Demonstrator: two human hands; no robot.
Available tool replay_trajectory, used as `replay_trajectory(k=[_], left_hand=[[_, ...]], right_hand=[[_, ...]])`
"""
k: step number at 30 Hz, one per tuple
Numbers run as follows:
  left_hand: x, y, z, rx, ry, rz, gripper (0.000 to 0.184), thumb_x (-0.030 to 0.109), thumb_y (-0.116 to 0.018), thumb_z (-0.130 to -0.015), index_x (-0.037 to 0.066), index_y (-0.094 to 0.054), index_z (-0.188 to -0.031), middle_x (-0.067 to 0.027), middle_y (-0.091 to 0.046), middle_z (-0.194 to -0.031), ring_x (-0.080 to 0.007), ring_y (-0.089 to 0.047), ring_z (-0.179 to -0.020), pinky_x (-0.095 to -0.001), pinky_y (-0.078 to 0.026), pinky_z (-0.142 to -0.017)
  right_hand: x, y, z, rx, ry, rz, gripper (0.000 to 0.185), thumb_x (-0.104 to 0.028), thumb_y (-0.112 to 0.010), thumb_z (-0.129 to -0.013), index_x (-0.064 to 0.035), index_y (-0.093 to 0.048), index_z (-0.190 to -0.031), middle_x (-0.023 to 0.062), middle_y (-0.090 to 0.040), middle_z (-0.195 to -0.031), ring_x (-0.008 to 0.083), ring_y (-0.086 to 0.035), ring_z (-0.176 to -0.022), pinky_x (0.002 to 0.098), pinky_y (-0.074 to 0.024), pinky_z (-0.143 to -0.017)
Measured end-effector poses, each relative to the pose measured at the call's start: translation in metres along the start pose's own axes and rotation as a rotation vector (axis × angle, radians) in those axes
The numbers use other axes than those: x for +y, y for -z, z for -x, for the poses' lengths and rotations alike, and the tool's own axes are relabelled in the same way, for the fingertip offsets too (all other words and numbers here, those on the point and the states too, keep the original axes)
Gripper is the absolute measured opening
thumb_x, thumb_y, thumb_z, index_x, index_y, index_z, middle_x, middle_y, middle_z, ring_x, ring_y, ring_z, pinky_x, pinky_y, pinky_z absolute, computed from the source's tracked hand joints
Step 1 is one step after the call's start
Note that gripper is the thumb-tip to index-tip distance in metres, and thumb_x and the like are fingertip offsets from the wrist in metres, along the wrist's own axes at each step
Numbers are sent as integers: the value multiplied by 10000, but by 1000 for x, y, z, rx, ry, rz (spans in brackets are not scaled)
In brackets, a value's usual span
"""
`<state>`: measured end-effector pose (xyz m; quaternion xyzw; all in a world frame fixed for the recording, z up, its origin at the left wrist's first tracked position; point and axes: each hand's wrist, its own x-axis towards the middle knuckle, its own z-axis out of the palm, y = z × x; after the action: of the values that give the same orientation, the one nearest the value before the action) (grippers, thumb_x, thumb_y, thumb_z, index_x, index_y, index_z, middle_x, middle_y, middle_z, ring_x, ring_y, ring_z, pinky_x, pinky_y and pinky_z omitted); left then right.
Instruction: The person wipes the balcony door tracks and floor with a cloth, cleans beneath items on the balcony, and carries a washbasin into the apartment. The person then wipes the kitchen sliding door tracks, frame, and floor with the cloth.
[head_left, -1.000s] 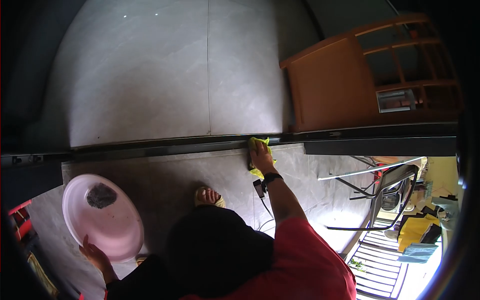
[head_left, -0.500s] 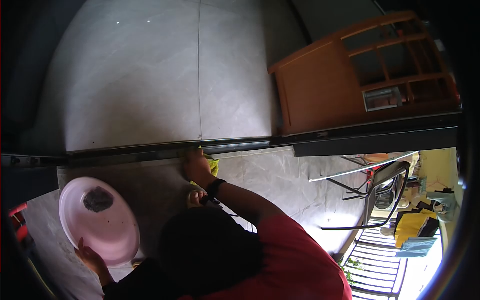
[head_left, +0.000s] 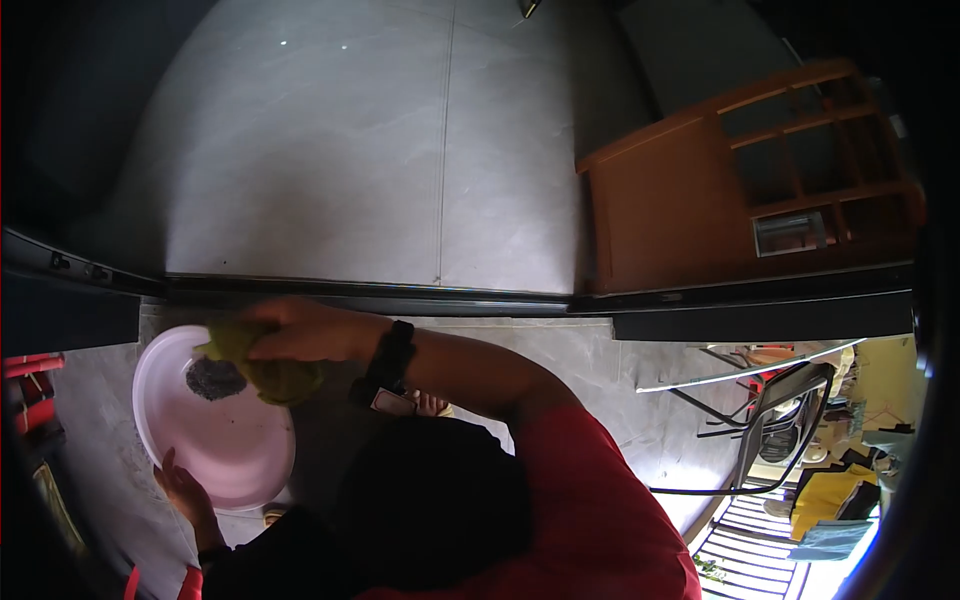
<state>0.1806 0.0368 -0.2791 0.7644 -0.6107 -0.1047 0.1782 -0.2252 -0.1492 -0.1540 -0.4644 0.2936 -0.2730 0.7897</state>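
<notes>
My right hand is closed round a yellow-green cloth, which hangs in folds over the right side of a pink basin. A dark device on a strap circles that wrist. The basin stands on the grey floor, and a dark grey clump lies inside it, partly behind the cloth. At the basin's lower left rim, my left hand holds the edge, its fingers lying along the outside. Some of its grip is hidden.
A black sliding-door track crosses the floor just beyond the basin. Past it stands a wooden cabinet. To the right is a folding chair. Part of a foot shows below my right forearm. Red items lie at far left.
My right hand has lifted the cloth from beside the door track and carried it left to the basin. My left hand stays at the rim. The view has shifted slightly.
</notes>
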Motion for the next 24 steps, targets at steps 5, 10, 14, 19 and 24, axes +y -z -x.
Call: replay_trajectory(k=[5,10,14,19,24], left_hand=[[6,3,9,-8,56,9,344,-30,-429,-881,60,-588,-1173,-231,-500,-1181,-410,-504,-1117,-479,-438,-926],[20,3,4,23,122,57,342,-12,-431,-876,56,-584,-1174,-231,-498,-1168,-416,-500,-1113,-478,-422,-945],[22,4,4,19,114,83,346,-11,-424,-875,64,-586,-1172,-239,-466,-1223,-413,-500,-1112,-470,-428,-936],[25,2,3,29,146,127,342,-12,-418,-868,68,-603,-1144,-222,-475,-1208,-389,-516,-1091,-444,-431,-924],[30,7,2,17,156,121,336,-17,-425,-861,64,-609,-1130,-218,-480,-1188,-381,-525,-1067,-439,-436,-910]], right_hand=[[-2,-53,-34,-352,149,835,371,-276,-569,-890,-94,-574,-1214,144,-662,-1017,236,-640,-948,362,-491,-848],[21,-31,-8,-199,-97,490,411,-378,-505,-927,-76,-581,-1195,136,-643,-1048,238,-628,-930,363,-493,-824],[1,33,32,54,-282,544,573,-523,-413,-954,-31,-560,-1208,127,-606,-1107,209,-577,-974,343,-480,-843],[-19,65,51,340,-230,83,461,-397,-475,-979,7,-546,-1189,54,-633,-1046,117,-591,-935,260,-484,-828],[-12,72,7,300,-149,287,423,-373,-479,-978,-21,-548,-1202,48,-639,-1023,114,-592,-938,275,-489,-824]])
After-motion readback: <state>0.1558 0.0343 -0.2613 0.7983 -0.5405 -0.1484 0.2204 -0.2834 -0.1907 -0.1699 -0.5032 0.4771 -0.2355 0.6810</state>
